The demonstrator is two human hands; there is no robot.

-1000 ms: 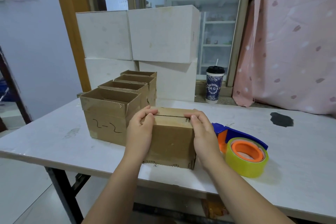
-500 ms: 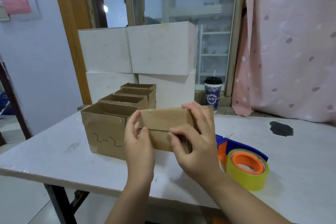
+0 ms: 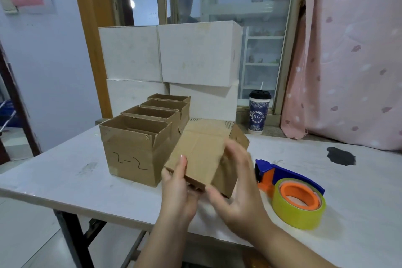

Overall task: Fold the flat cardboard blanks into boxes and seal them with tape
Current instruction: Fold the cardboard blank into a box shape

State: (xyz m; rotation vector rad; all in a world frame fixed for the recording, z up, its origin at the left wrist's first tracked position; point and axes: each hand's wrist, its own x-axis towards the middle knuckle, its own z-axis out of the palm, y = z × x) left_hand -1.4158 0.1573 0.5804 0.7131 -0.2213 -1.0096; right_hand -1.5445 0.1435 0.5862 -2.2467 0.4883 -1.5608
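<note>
Left-centre of frame: a row of four open boxes (image 3: pixel 139 148) on the desk (image 3: pixel 54 180), front one marked "2-2". Just right of them, mid-frame, the left grip (image 3: pixel 180 191) pinches the near lower corner of the tilted box (image 3: pixel 202 154), held above the desk w/ one finger laid up its face. The right grip (image 3: pixel 239 180), blurred, lies spread & fairly straight against the box's right side, clasping nothing. Lower right: tape dispenser (image 3: pixel 298 198), untouched.

Risks, prob.: the one-corner hold is thin, so the box may swing or slip. Its far end sits near the row & could knock it. Loose flaps may spring wider.

The box is plain brown corrugated, creased, far-end flaps standing open, no tape visible on the faces shown.
</note>
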